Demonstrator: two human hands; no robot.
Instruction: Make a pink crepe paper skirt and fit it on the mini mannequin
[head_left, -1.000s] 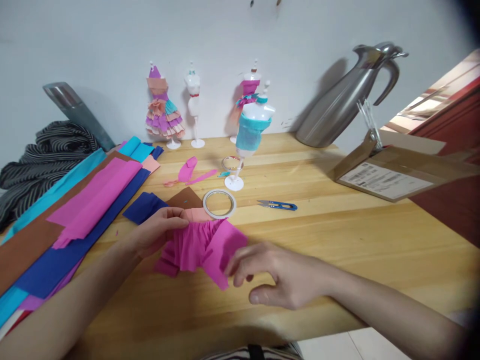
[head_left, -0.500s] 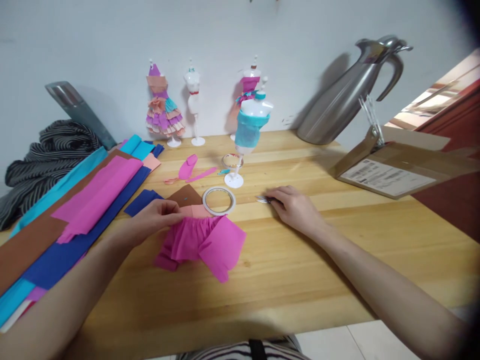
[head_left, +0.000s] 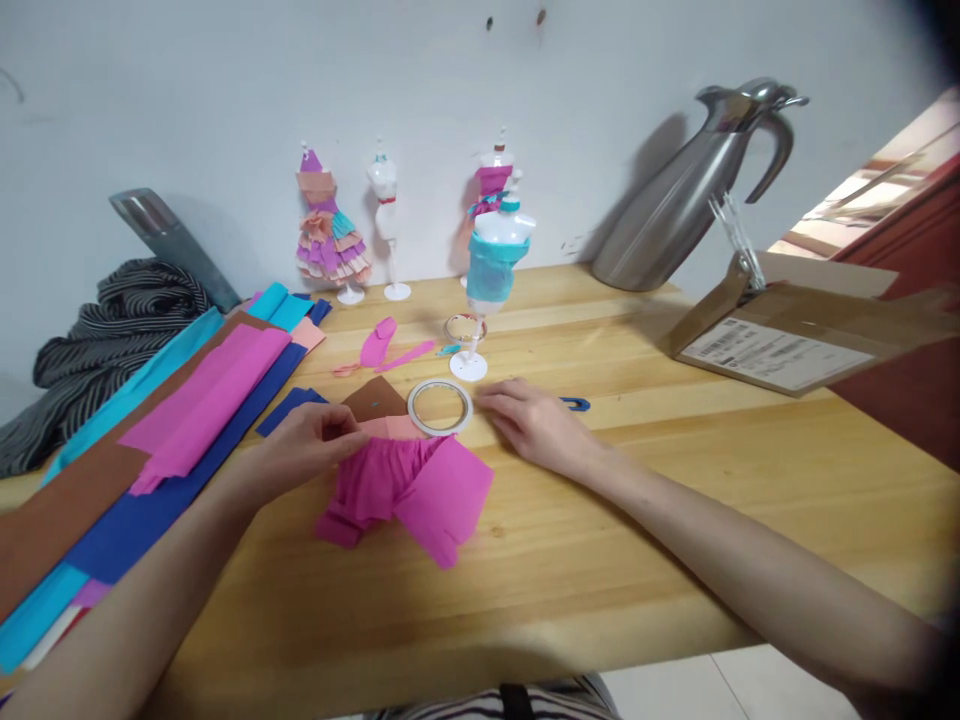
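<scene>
My left hand pinches the upper edge of a gathered pink crepe paper piece that lies on the wooden table. My right hand lies low on the table just right of a white tape ring, fingers stretched towards it and holding nothing I can see. It covers the blades of small blue-handled scissors, whose handle sticks out behind it. A mannequin in a teal wrap stands behind the ring.
Long crepe paper sheets in pink, blue, brown and teal lie at the left. Three more small mannequins stand by the wall. A steel jug and an open cardboard box are at the right, striped cloth at far left.
My right hand left the pink paper, reached out to the scissors, then slid left towards the tape ring. The left hand kept its pinch on the paper.
</scene>
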